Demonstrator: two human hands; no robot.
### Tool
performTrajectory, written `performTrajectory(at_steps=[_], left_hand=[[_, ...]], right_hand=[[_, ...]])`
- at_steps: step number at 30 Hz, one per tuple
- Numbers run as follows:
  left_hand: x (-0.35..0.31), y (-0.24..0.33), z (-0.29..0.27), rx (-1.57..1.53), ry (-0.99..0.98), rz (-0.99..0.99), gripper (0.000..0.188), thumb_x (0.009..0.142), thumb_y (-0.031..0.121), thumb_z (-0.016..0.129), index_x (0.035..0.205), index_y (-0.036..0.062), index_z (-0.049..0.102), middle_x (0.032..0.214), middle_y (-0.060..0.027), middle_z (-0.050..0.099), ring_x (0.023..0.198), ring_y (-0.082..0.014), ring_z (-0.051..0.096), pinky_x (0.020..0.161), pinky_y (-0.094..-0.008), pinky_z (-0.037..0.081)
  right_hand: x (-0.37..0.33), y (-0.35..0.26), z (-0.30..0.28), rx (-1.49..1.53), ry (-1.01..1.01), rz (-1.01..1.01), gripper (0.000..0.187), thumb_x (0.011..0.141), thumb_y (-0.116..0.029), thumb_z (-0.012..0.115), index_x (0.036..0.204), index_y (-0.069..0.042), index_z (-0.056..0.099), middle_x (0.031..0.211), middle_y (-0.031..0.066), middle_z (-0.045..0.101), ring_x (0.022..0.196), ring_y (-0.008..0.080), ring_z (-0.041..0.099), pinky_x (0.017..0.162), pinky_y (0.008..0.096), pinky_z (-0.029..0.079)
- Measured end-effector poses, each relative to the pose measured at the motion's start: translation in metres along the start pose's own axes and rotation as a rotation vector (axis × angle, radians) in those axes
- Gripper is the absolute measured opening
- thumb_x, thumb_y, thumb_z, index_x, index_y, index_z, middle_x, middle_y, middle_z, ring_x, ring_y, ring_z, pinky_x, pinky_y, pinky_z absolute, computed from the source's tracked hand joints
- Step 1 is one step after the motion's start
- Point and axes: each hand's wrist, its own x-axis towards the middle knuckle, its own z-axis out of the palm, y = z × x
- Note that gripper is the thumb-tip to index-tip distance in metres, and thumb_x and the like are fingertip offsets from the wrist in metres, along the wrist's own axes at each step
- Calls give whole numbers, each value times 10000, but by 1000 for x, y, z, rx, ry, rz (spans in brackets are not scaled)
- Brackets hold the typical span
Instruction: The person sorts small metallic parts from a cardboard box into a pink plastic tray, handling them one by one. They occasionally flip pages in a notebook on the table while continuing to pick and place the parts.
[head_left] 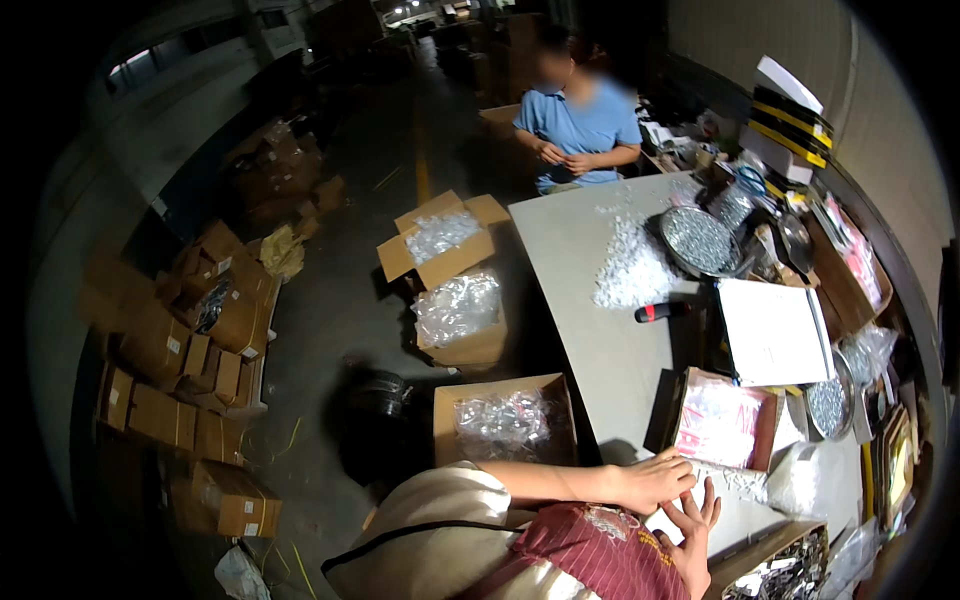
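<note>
My left hand reaches in from the left, its fingers bent and closed together over the near end of the worktable. Close by, my right hand has its fingers stretched and apart, their tips almost meeting the left fingertips. Whatever the left fingers hold, if anything, is too small to make out. Just beyond the hands stands an open cardboard box with pink-and-white packets in it. Small white pieces lie scattered beside my fingers. A dark red striped apron covers my front.
A box of metal parts stands at lower right. Farther up are a white sheet, a red-and-black handled tool, a white pile and a pan of metal pieces. Open cartons line the left side. A person stands beyond.
</note>
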Motion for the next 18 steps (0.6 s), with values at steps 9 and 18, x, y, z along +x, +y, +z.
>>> performTrajectory(at_steps=[9,18], left_hand=[[-1,-15,-3,-168,-44,-300,146,737,53,690,864,56,617,848,-158,657,825,-392,648,767,-493,483],[-43,-44,6,-475,-101,-595,313,829,105,765,1097,40,617,1028,-89,700,964,-210,685,853,-344,541]], right_hand=[[14,19,5,131,322,12,400,778,-41,613,1146,-144,731,1227,50,708,1294,287,568,1209,556,197],[2,120,22,-145,570,342,506,715,-25,720,1209,-41,613,1207,213,617,1114,425,591,958,492,467]])
